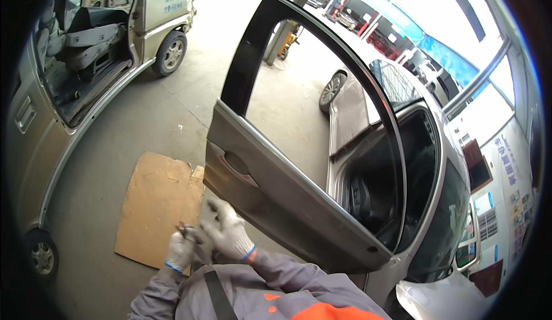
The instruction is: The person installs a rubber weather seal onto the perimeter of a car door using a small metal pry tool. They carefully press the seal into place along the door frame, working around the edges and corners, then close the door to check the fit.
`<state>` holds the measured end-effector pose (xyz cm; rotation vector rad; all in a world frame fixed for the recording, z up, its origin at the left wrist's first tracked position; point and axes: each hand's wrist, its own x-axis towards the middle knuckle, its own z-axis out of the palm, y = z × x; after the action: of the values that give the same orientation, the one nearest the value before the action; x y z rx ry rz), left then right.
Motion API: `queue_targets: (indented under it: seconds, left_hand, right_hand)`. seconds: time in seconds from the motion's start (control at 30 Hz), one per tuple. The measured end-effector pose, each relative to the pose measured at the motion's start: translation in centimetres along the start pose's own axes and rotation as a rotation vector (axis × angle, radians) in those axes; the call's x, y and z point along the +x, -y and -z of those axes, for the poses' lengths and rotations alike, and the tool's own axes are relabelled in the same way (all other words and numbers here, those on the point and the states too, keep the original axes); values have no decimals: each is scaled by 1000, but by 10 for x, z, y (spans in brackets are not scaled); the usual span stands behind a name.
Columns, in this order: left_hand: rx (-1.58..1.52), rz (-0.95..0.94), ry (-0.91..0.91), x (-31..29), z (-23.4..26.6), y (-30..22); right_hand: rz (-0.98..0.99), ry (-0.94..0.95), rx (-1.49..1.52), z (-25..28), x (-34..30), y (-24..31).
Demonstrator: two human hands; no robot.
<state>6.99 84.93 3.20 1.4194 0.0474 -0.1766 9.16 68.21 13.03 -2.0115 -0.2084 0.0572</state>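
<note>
Both my hands wear white knitted gloves with blue cuffs and are close together in front of my body, beside the lower edge of a grey car door (270,191). My left hand (181,250) is closed, with a small dark piece showing at its fingertips; its kind is too small and blurred to tell. My right hand (231,235) is just to the right of it, nearer the door, thumb and fingers apart and slightly smeared by motion. Nothing shows between them. The door stands open, with an empty window frame and a handle recess (238,168).
A flat cardboard sheet (152,205) lies on the concrete floor (192,99) beyond my hands. On the left stands a beige van (75,147) with its side opening uncovered. The grey car body (422,228) is to the right. A pillar (280,41) rises behind the door.
</note>
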Motion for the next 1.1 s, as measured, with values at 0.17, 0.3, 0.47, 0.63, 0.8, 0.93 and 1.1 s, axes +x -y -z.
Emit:
queue_targets:
  seconds: [0.17,0.3,0.47,0.63,0.8,0.93,1.1]
  left_hand:
    - [101,-30,-339,30,75,-11]
    - [150,-101,-487,49,112,-32]
    - [128,-155,-681,47,124,-36]
    - [157,-296,-757,62,117,-62]
    - [307,-248,-909,46,116,-124]
    - [288,-147,-986,29,120,-153]
    - [629,-11,-1311,-43,118,-128]
  right_hand:
    - [739,1031,874,-38,6,118]
    - [749,1452,1012,-74,36,126]
    - [767,1651,1010,-65,79,113]
    - [878,1808,803,-61,121,85]
    - [1065,1480,925,-88,147,84]
    - [1153,1431,854,-134,148,87]
    - [1043,1668,749,-185,133,75]
